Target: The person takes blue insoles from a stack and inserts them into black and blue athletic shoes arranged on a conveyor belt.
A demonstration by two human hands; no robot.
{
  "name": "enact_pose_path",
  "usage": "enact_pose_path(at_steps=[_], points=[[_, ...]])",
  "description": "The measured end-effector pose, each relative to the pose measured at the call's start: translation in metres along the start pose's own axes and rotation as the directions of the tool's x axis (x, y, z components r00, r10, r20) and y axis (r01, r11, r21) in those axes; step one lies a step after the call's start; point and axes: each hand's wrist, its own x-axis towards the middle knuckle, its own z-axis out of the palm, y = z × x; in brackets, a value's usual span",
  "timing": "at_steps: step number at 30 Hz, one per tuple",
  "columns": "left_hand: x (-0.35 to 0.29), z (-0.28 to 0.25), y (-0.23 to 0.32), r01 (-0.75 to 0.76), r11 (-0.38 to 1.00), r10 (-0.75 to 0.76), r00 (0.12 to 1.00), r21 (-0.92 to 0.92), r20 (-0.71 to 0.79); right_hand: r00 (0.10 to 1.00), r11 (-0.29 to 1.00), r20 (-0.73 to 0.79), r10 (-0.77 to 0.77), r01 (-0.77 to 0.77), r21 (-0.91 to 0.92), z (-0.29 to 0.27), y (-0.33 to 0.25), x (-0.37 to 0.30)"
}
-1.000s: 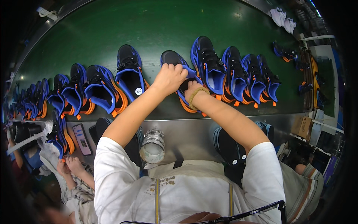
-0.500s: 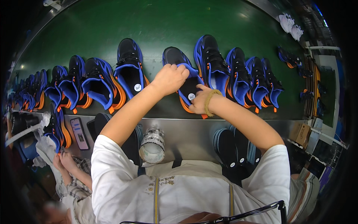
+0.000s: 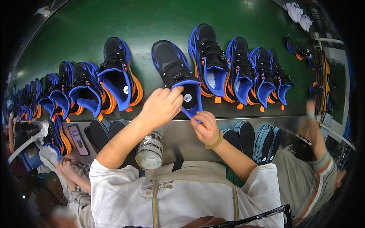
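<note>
The right hand [image 3: 205, 127] has slid back to pinch the heel collar [image 3: 191, 112] of the black-and-blue sneaker [image 3: 169, 59] on the green worktable [image 3: 152, 19], the left hand [image 3: 161, 105] gripping its side, so the stickered insole [image 3: 194, 99] seems laid in.

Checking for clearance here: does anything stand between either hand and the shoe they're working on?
Nothing visible does: the left hand touches the shoe at its opening, and the right hand pinches its heel. The neighbouring shoe to the right stands beside it, not between.
</note>
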Motion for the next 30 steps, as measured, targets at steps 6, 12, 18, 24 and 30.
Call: enact_pose_path(at_steps=[6, 12, 18, 24, 30], points=[[0.011, -0.006, 0.011, 0.130, 0.990, -0.134, 0.989, -0.063, -0.068, 0.999, 0.999, 0.017, -0.044, 0.044, 0.017, -0.001, 0.004, -0.007], [0.031, 0.009, -0.029, 0.176, 0.919, -0.172, 0.984, 0.354, -0.041, 0.867, 0.993, 0.484, 0.119, -0.100, -0.064, -0.001, -0.005, 0.069], [0.044, 0.006, -0.039, 0.147, 0.820, -0.160, 0.987, 0.553, -0.026, 0.451, 0.885, 0.762, 0.465, -0.258, -0.388, 0.040, 0.020, 0.138], [0.054, 0.004, -0.061, 0.323, 0.929, -0.347, 0.930, 0.178, 0.121, 0.382, 0.865, 0.776, 0.502, -0.236, -0.443, 0.046, 0.020, 0.114], [0.041, -0.007, -0.044, 0.293, 0.950, -0.263, 0.936, -0.105, 0.233, 0.203, 0.873, 0.872, 0.445, -0.313, -0.373, 0.019, -0.003, 0.104]])
